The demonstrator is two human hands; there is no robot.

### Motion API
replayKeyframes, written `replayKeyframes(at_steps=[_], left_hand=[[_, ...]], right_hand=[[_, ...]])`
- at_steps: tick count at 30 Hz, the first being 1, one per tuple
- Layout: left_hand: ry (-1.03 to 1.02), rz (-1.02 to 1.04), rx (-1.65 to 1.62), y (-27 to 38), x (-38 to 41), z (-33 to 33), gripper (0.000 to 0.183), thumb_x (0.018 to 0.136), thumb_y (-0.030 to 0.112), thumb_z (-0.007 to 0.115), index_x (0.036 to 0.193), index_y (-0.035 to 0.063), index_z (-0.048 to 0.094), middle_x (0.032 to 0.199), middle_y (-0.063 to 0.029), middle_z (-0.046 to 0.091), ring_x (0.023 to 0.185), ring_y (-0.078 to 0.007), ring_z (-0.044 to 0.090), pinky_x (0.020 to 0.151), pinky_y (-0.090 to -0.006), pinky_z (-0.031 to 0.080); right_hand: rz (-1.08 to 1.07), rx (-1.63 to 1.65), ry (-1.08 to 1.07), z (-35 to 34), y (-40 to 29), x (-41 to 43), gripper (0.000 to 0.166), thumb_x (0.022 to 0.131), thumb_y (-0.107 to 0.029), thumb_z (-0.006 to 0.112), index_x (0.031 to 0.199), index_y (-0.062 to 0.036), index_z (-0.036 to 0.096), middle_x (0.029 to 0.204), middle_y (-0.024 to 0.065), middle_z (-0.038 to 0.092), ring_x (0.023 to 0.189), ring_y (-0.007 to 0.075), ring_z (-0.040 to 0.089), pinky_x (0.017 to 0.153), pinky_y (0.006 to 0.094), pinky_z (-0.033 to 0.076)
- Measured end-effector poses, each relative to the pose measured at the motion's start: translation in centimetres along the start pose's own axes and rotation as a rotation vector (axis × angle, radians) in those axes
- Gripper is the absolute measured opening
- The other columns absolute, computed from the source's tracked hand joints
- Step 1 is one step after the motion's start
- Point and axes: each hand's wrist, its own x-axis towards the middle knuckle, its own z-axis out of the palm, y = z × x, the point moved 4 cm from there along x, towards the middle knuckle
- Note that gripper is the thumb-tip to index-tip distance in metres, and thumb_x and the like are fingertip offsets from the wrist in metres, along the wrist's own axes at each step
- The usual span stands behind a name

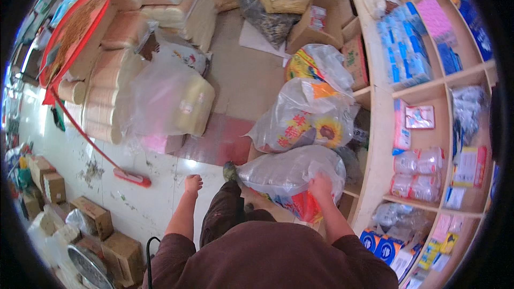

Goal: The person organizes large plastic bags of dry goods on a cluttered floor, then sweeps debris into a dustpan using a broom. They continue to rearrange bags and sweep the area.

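My right hand [320,186] grips the thin plastic at the near right side of a large filled clear plastic sack [281,170], which rests on the floor against the shelving. Red and blue print shows on the sack's lower side. My left hand [193,184] hangs over the tiled floor, left of my shoe [229,171], with fingers loosely curled and nothing visible in it. Just beyond the sack stands another clear bag with a sunflower print [307,124], and behind that a bag with yellow and red print [301,64].
Wooden shelving [365,148] with packaged goods lines the right. Stacked wrapped paper bundles [108,84] and a plastic-covered pile [160,92] stand at left. A red-headed broom [131,177] lies by floor debris [92,172]. Cardboard boxes [90,216] sit at lower left.
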Motion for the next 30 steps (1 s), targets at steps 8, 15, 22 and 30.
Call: replayKeyframes(at_steps=[8,15,22,30], left_hand=[[-0.013,-0.066,0.166,-5.8,-2.8,-1.9,0.016,0.079,0.020,0.052,0.089,0.0078,0.051,0.075,-0.0069,0.051,0.062,-0.0211,0.053,0.055,-0.0362,0.044],[0.114,0.044,0.303,-4.7,-6.4,-4.4,0.028,0.084,0.025,0.044,0.081,0.0004,0.057,0.066,-0.0131,0.061,0.050,-0.0209,0.056,0.041,-0.0341,0.041],[0.155,0.237,0.163,-6.3,-6.3,-6.3,0.026,0.077,0.011,0.051,0.102,0.0037,0.052,0.077,-0.0124,0.059,0.066,-0.0247,0.057,0.051,-0.0388,0.044],[0.440,0.158,0.069,-3.2,-6.7,-10.6,0.031,0.071,0.015,0.060,0.097,-0.0005,0.054,0.085,-0.0147,0.057,0.077,-0.0275,0.054,0.063,-0.0439,0.045]], right_hand=[[-0.394,0.179,0.416,1.9,-5.3,-8.4,0.036,0.075,-0.019,0.056,0.106,-0.0017,0.051,0.109,0.0195,0.050,0.097,0.0358,0.050,0.080,0.0453,0.042],[-0.078,0.428,-0.250,19.9,-1.0,-16.8,0.040,0.081,-0.035,0.045,0.077,0.0006,0.063,0.085,0.0228,0.061,0.079,0.0390,0.058,0.071,0.0477,0.045],[-0.152,0.547,-0.116,27.0,5.2,-23.6,0.027,0.075,-0.024,0.050,0.090,-0.0052,0.062,0.083,0.0203,0.061,0.077,0.0355,0.060,0.071,0.0454,0.047],[-0.243,1.066,0.359,8.1,-0.2,-17.6,0.022,0.086,-0.010,0.048,0.106,-0.0019,0.053,0.083,0.0062,0.060,0.070,0.0171,0.058,0.063,0.0295,0.047]])
